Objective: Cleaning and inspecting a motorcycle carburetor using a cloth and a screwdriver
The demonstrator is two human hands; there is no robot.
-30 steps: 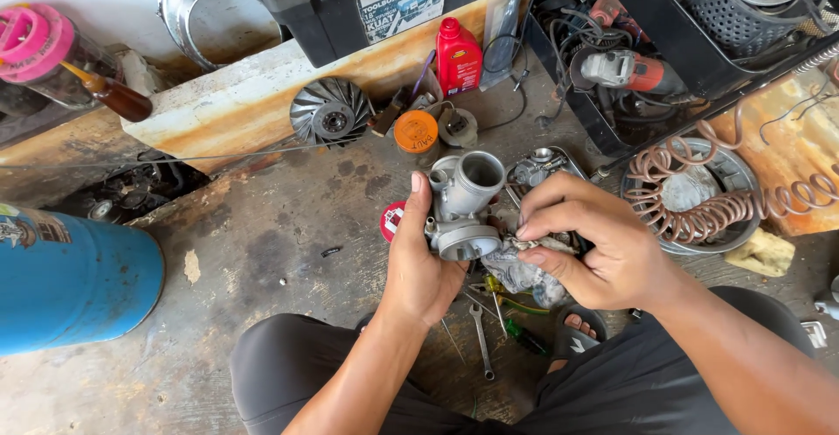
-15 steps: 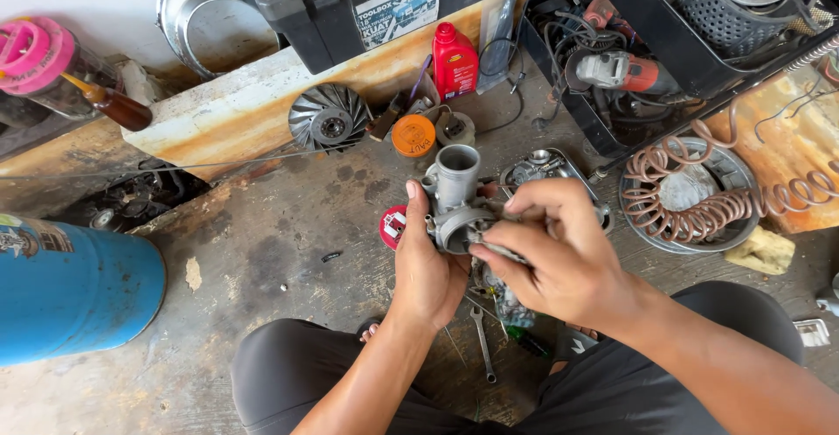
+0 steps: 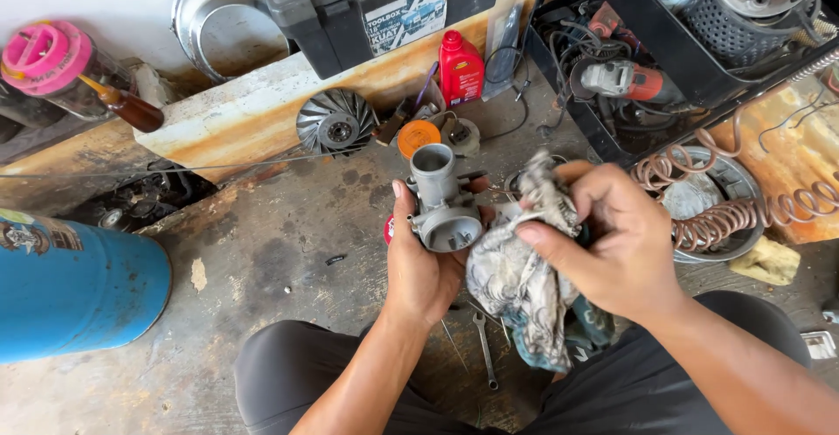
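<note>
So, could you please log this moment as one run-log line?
left hand: holds grey carburetor | right hand: grips dirty rag beside it | wrench: on floor

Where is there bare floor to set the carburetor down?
Bare concrete floor lies left of the left hand, between the blue cylinder and the fan wheel. Around the red bottle and coiled hose it is crowded.
</note>
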